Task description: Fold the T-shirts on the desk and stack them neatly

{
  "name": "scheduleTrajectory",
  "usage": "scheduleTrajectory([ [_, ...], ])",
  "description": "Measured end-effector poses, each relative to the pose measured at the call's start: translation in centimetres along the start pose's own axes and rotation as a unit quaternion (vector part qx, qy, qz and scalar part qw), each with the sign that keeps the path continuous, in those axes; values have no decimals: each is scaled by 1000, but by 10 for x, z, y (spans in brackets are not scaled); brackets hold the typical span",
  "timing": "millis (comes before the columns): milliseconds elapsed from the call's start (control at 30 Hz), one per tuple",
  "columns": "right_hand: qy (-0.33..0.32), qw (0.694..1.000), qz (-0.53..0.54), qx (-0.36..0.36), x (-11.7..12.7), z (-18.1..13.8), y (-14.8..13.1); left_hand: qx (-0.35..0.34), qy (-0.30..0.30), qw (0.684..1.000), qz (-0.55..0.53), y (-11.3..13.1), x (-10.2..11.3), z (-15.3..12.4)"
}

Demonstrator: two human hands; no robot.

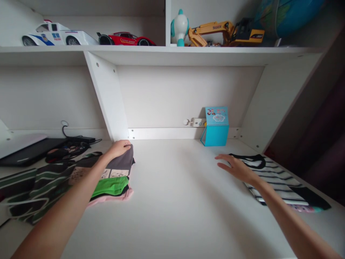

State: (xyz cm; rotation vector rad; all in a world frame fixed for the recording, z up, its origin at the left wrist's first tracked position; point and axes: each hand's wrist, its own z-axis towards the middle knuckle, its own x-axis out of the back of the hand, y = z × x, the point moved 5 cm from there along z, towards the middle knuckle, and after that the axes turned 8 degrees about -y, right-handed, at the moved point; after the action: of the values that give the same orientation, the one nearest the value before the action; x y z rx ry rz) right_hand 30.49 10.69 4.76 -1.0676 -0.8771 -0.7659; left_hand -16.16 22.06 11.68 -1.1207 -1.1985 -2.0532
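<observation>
Far left there's a dark green striped garment [40,190] lying rumpled on the desk [172,216], not squared up at all, so I'd count that one as not done. A black laptop-looking thing [32,153] sits behind it. Next over is a small pile: a grey garment [122,160] with a printed panel, a bright green piece [111,186], and some pink cloth [129,194] poking out underneath. Left hand [120,148] looks to be pinching the grey one's far corner, fingers curled in on it. That pile's only half tidy imo, so there's probably more to do there.

Past the blue desk calendar [216,135], the right hand [237,168] is empty, fingers loosely spread, by the near-left edge of a black-and-white striped shirt [280,181]. Can't tell if it's touching. That shirt lies flat and fairly neat over a colourful patterned piece [303,208], so I'd call that side pretty much finished.
</observation>
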Motion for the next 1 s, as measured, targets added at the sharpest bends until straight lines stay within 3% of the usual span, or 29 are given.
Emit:
scheduleTrajectory([
  [100, -7, 997, 62, 51, 1, 10, -58, -112, 26, 993, 2, 96, 10, -1],
  [233, 23, 960, 203, 193, 32, 25, -151, -282, -28, 959, -10, 244, 5, -18],
  [300, 56, 949, 220, 218, 55, 32, -176, -331, -51, 942, 4, 286, 0, -20],
  [333, 70, 952, 209, 211, 66, 35, -180, -339, -54, 939, 9, 295, -2, -17],
  [400, 80, 966, 168, 180, 83, 40, -175, -328, -51, 943, 13, 293, -7, -4],
  [467, 76, 974, 140, 158, 96, 43, -160, -302, -75, 950, 6, 274, -17, 14],
  [567, 86, 983, 92, 136, 113, 43, -138, -268, -175, 947, -15, 242, -47, 31],
  [700, 227, 970, -40, 77, 154, 34, -123, -264, -283, 922, -8, 226, -82, 27],
  [767, 309, 947, -67, 58, 177, 25, -122, -286, -278, 917, 32, 227, -87, 21],
  [833, 366, 925, -86, 58, 196, 17, -126, -304, -228, 922, 74, 227, -81, 19],
  [900, 395, 909, -115, 71, 210, 11, -133, -314, -167, 931, 76, 227, -70, 21],
  [1000, 407, 897, -152, 83, 223, 8, -140, -307, -142, 941, -1, 221, -59, 30],
])
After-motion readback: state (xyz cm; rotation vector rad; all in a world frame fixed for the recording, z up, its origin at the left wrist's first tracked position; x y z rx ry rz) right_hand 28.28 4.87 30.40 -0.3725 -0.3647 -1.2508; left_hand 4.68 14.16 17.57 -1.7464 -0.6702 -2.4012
